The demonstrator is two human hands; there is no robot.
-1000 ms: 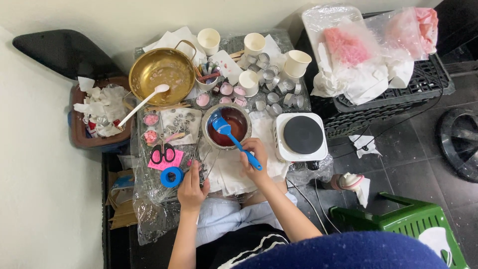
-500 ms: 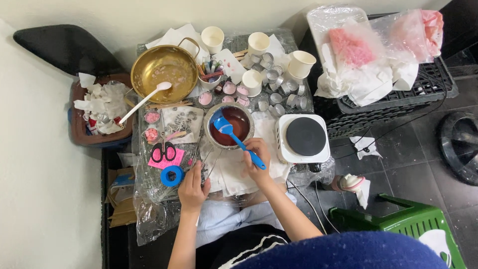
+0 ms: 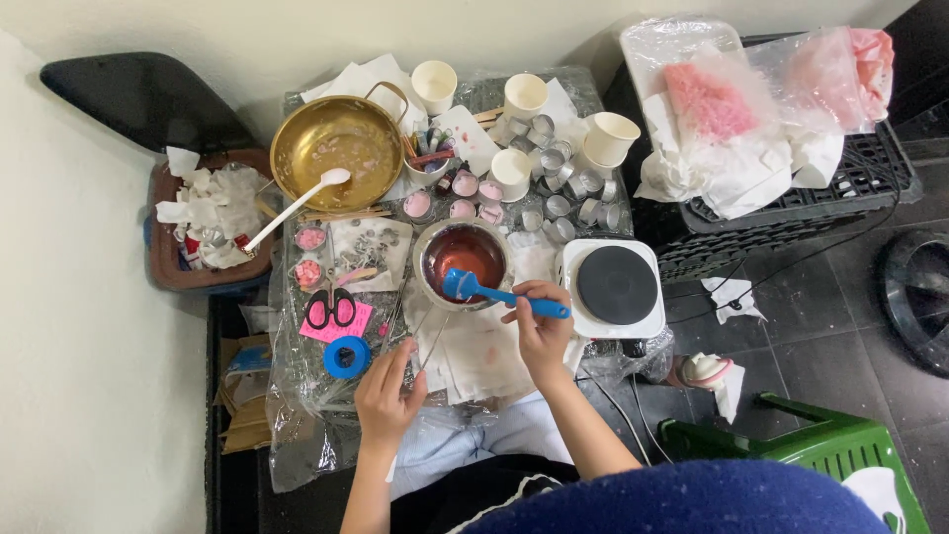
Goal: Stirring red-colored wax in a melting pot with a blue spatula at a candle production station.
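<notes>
My right hand (image 3: 540,331) grips the handle of a blue spatula (image 3: 473,287), whose blade rests at the near rim of a small steel pot (image 3: 429,247) holding dark red liquid. My left hand (image 3: 388,394) pinches a thin metal stick or tongs (image 3: 435,334) that slants up toward the pot's near edge. Both hands work over white paper on a plastic-covered low table (image 3: 297,425).
A brass pan (image 3: 334,148) with a white spoon (image 3: 297,204) sits at the back left. Paper cups (image 3: 610,138), small metal tins (image 3: 563,193), pink-filled tins (image 3: 465,184), black scissors (image 3: 331,309), blue tape roll (image 3: 347,356), white hot plate (image 3: 615,287), black crate (image 3: 791,213), green stool (image 3: 791,445).
The spatula blade has come from the pot's far left side toward its near rim. My left hand has risen slightly toward the pot with the thin metal tool.
</notes>
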